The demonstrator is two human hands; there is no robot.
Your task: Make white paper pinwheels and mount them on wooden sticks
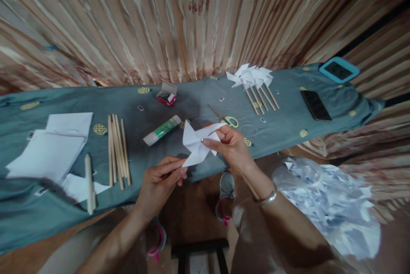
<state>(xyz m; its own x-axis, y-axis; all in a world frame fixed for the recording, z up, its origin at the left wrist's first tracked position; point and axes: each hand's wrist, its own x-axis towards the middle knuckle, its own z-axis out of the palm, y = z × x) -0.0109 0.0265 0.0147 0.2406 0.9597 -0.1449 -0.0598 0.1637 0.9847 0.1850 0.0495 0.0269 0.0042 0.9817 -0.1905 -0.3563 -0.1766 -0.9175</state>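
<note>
Between my hands, above the table's front edge, is a white paper pinwheel (196, 146) with folded blades and no stick visible on it. My left hand (163, 180) pinches the tip of its lower-left blade. On the other side my right hand (231, 145) grips it, the thumb pressed near the middle beside a small shiny pin head (202, 140). Just behind lie a green and white glue stick (162, 130) and scissors (229, 121) with pale green handles. Farther back sits a small open red box (166, 95) of dark pins or tacks.
Finished pinwheels on sticks (256, 81) lie back right, near a black phone (315, 105) and a blue-framed device (339, 70). At left are white paper sheets (53, 150), wooden sticks (118, 150) and a whitish rod (89, 184). A bag of paper scraps (329, 201) stands lower right.
</note>
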